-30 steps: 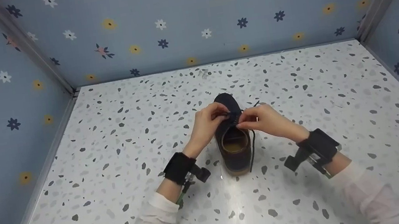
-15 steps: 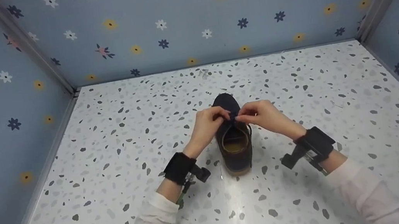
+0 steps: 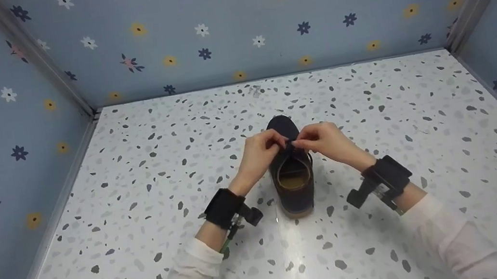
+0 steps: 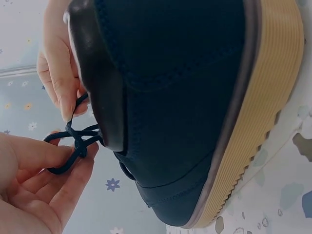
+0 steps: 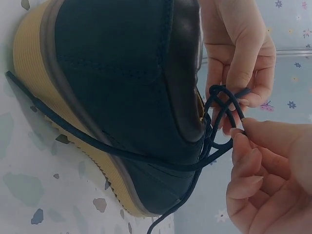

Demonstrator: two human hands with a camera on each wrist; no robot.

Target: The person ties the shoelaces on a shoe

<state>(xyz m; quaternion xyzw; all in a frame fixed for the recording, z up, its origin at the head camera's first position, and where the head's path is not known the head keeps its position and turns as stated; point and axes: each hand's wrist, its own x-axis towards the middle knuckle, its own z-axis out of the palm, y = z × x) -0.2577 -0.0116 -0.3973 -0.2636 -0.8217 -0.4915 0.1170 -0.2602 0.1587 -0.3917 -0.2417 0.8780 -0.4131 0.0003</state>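
A dark navy shoe (image 3: 297, 201) with a tan ridged sole (image 4: 275, 78) stands on the table, its toe pointing away from me. Above its tongue, the navy shoelace (image 5: 109, 147) is crossed into loops. My left hand (image 3: 253, 158) pinches a lace loop (image 4: 61, 169) between thumb and fingers, on the left of the shoe opening. From the right side, my right hand (image 3: 329, 142) pinches another part of the lace with thumb and forefinger. One lace end (image 5: 19, 84) trails down along the shoe's right side. In the head view the fingers largely hide the knot area.
The speckled white tabletop (image 3: 170, 136) spreads around the shoe. Blue flowered panels (image 3: 232, 20) stand at the back and on both sides. Black camera straps (image 3: 225, 207) sit on both wrists.
My right hand has shifted slightly left and forward, closer to the left hand. The lace tip that stuck out beyond it is out of sight in the head view. The left hand barely moved.
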